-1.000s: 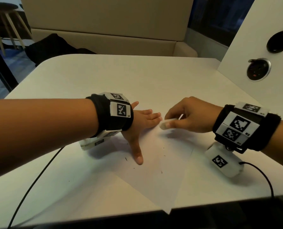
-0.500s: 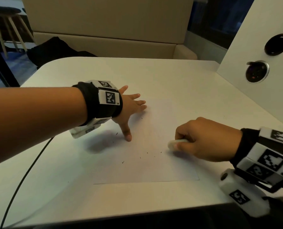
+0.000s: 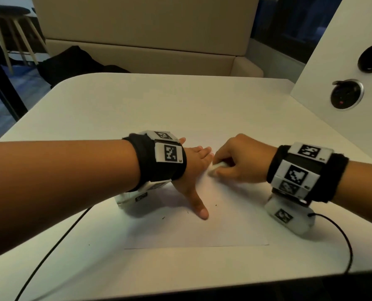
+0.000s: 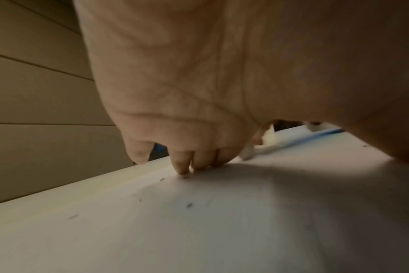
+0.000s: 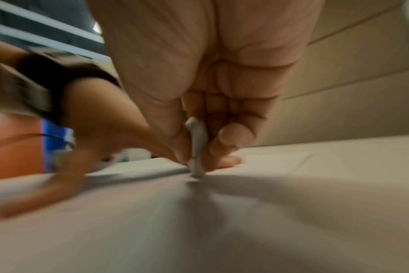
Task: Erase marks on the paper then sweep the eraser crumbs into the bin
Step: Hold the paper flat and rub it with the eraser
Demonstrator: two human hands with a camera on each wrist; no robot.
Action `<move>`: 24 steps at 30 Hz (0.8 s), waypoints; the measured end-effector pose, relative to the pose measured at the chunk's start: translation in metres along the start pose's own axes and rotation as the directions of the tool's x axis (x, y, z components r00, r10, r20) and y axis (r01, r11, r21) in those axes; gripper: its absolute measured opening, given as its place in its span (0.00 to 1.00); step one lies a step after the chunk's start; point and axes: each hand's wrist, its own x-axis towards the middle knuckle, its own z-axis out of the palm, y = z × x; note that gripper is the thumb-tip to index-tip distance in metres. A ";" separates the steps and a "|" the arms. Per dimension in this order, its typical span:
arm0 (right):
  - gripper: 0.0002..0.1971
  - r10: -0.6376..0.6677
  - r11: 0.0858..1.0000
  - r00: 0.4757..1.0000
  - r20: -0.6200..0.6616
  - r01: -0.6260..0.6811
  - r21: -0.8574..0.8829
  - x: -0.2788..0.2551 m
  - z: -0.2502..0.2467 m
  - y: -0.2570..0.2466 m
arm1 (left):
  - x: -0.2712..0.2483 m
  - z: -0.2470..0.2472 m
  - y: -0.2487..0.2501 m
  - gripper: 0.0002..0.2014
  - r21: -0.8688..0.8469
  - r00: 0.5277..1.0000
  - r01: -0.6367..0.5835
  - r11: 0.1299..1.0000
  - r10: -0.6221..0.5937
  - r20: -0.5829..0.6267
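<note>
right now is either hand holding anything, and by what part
The right hand pinches the white eraser by its flat sides, thumb against fingers, lower end on the paper. The left hand holds nothing; it presses the paper flat.

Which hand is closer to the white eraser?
Right. The right hand pinches the eraser and presses its tip on the paper. The left hand lies flat on the paper just beside it, fingertips nearly touching.
</note>
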 end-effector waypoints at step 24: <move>0.14 -0.015 0.998 0.965 0.262 -0.003 0.068 0.001 -0.007 0.005 | 0.000 0.001 -0.001 0.73 0.005 0.998 0.020 1.000 -0.021 0.059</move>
